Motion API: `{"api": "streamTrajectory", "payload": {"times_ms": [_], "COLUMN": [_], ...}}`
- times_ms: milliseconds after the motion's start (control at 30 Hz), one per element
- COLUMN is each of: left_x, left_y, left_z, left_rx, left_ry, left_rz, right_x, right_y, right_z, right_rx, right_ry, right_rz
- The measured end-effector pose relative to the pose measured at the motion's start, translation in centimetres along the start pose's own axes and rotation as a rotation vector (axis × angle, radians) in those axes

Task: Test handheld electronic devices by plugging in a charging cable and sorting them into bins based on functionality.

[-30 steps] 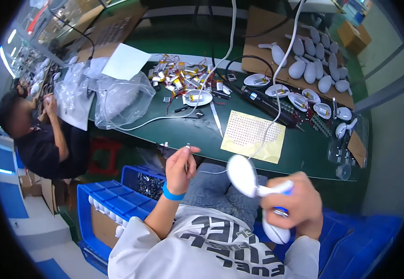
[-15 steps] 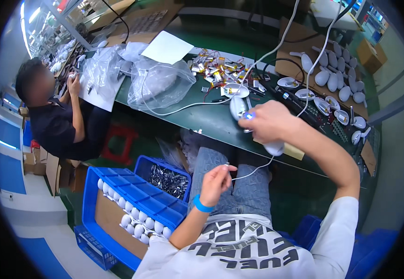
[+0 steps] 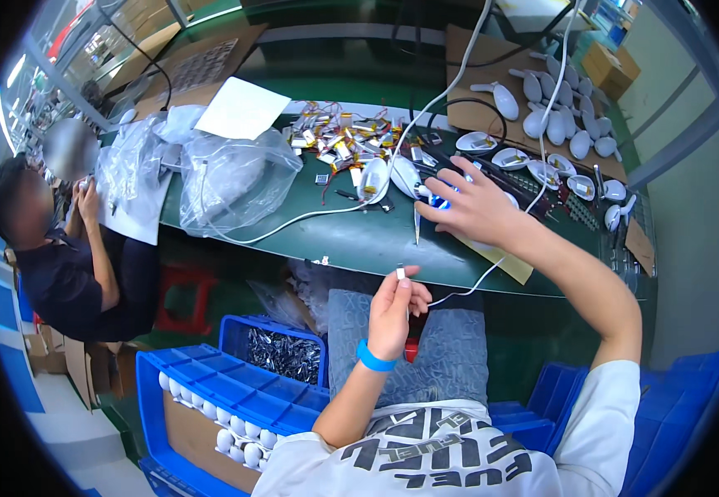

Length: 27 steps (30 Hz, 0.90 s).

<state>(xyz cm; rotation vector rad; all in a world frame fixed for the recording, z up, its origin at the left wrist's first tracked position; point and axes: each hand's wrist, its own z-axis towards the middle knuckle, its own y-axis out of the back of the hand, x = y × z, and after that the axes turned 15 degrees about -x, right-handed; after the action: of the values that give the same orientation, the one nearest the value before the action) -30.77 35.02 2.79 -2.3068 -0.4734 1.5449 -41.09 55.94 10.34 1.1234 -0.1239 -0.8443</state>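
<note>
My left hand (image 3: 394, 313), with a blue wristband, is raised over my lap and pinches the small plug end of a thin white cable (image 3: 462, 288) between thumb and fingers. The cable runs right and passes under my right forearm. My right hand (image 3: 474, 209) reaches out over the green table (image 3: 351, 240) with its fingers spread and nothing gripped. Its fingertips are beside a white oval device shell (image 3: 403, 176), which lies on the table next to a second white shell (image 3: 373, 179).
A pile of small batteries with coloured wires (image 3: 339, 137), clear plastic bags (image 3: 235, 174) and white paper (image 3: 241, 108) lie at the back left. Several white shells (image 3: 542, 124) rest on cardboard at right. Blue bins (image 3: 210, 406) stand beside my legs. A co-worker (image 3: 53, 265) sits at left.
My right hand carried the white shell from my lap up to the table and let go of it. My left hand rose a little, still pinching the cable end.
</note>
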Motion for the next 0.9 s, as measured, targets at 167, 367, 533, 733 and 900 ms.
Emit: {"api": "streamTrajectory", "payload": {"times_ms": [167, 367, 533, 733, 900], "left_x": [-0.3, -1.8, -3.8, -4.5, -6.2], "left_y": [-0.4, -1.5, -1.3, -3.9, -3.8], "left_z": [1.4, 2.6, 2.2, -0.6, 1.1], "left_rx": [0.111, 0.067, 0.029, 0.044, 0.498], "left_ry": [-0.197, -0.572, -0.392, -0.213, -0.533], "left_rz": [0.135, 0.469, 0.361, -0.041, 0.357], "right_x": [3.7, 6.4, 10.2, 15.7, 15.6], "right_y": [1.4, 0.2, 2.0, 2.9, 2.0], "right_z": [-2.1, -5.1, -4.8, -2.7, -3.6], "right_rx": [-0.267, -0.386, -0.514, -0.510, -0.561], "right_ry": [-0.243, -0.521, -0.710, -1.030, -1.336], "right_rz": [0.067, 0.038, 0.260, 0.798, 1.048]}}
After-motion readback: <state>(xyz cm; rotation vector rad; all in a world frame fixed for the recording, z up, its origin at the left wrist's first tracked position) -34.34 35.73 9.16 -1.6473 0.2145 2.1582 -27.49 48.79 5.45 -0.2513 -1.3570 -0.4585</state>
